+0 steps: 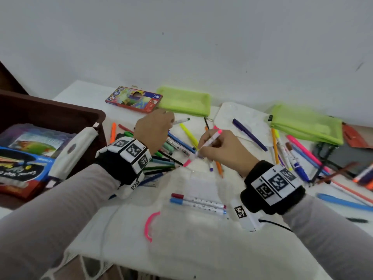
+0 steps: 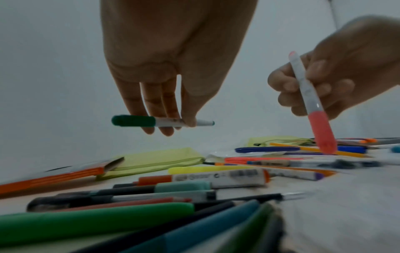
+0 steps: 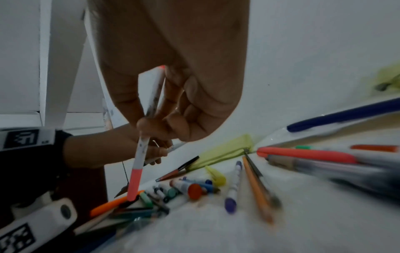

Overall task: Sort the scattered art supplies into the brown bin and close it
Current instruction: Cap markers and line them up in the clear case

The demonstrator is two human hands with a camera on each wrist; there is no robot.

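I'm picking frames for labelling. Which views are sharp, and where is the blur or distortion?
Head view: mostly sharp, evenly lit, the table bowed by the wide lens. Left wrist view: the green marker in the left hand is fairly crisp; the nearest pens smear. Right wrist view: dimmer, the right hand dark, the pink marker readable, pens at right streaked.

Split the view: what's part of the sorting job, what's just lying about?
Job:
- green marker, held in left hand
- pink marker, held in right hand
- brown bin, open
- loose pens

Lying about:
- white cloth
- wall
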